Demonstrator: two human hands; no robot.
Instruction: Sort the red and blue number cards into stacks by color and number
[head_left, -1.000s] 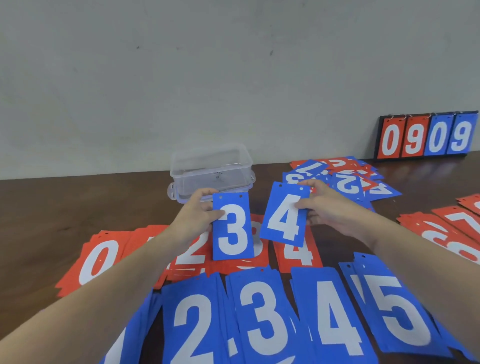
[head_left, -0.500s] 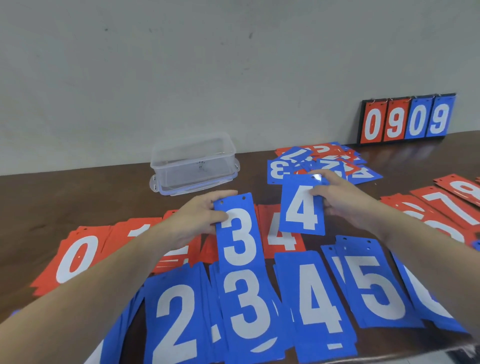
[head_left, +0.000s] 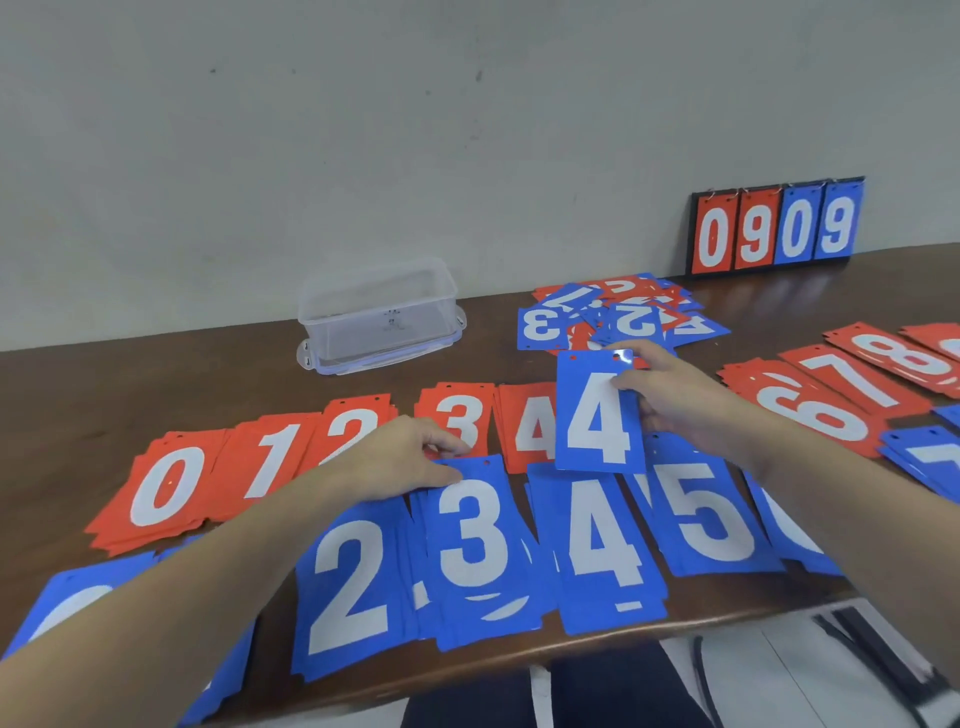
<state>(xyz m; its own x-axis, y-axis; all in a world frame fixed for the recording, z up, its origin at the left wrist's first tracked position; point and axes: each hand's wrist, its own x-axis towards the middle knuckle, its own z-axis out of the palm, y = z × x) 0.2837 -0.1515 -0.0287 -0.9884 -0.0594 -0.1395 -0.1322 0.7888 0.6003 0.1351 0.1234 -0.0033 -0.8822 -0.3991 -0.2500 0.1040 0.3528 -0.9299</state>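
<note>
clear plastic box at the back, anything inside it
The clear plastic box on the table looks mostly bare inside. A few small dark specks show through its wall near the middle, too small to identify. No cards are visible in it.

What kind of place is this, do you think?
Probably a plain indoor workroom or activity room, not a home kitchen or shop: a long brown table against a bare pale wall, a flip scoreboard leaning there, and a clear plastic box.

We see a dark brown wooden table (head_left: 130, 384) set against a plain pale grey wall (head_left: 363, 130) with a few small marks. Below the table's near edge, a light floor (head_left: 769, 675) shows.
</note>
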